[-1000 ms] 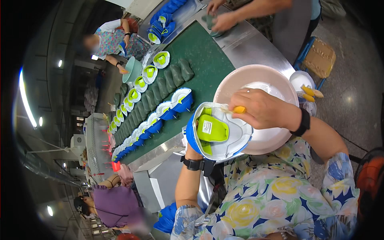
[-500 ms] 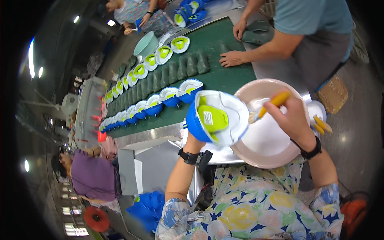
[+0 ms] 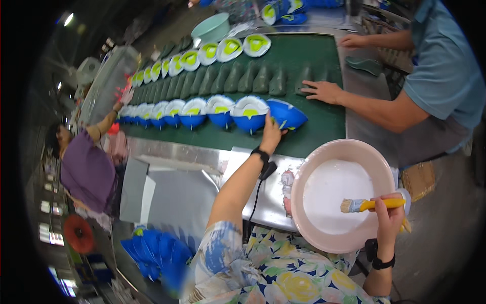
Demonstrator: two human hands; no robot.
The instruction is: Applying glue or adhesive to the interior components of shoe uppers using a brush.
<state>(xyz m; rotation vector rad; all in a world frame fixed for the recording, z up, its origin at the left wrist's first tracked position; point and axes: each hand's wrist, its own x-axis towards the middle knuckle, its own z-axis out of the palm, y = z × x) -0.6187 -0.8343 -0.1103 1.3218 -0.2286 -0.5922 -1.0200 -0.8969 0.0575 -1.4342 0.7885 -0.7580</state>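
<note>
My left hand (image 3: 272, 136) has its fingers on the near side of a blue shoe upper (image 3: 289, 112), which tilts on the green surface at the right end of a row of blue uppers (image 3: 220, 116) with white and lime insides. Held in my right hand (image 3: 389, 215) is a paintbrush (image 3: 374, 204) with a yellow handle and pale bristles. The brush hangs level above a pale pink basin (image 3: 299, 202) containing white liquid (image 3: 331, 185). My left palm is turned away, and part of the grip is hidden.
A green conveyor belt (image 3: 324, 61) carries dark shoe lasts (image 3: 248, 78) and a far row of uppers (image 3: 229, 49). Across on the right, a co-worker's hand (image 3: 324, 92) rests near the lasts. Blue uppers (image 3: 157, 248) are heaped at lower left. A person in purple (image 3: 88, 175) sits at left.
My left hand has carried the upper from beside the basin to the row's end on the belt. My right hand with the brush has lowered toward me, and the brush has left the upper.
</note>
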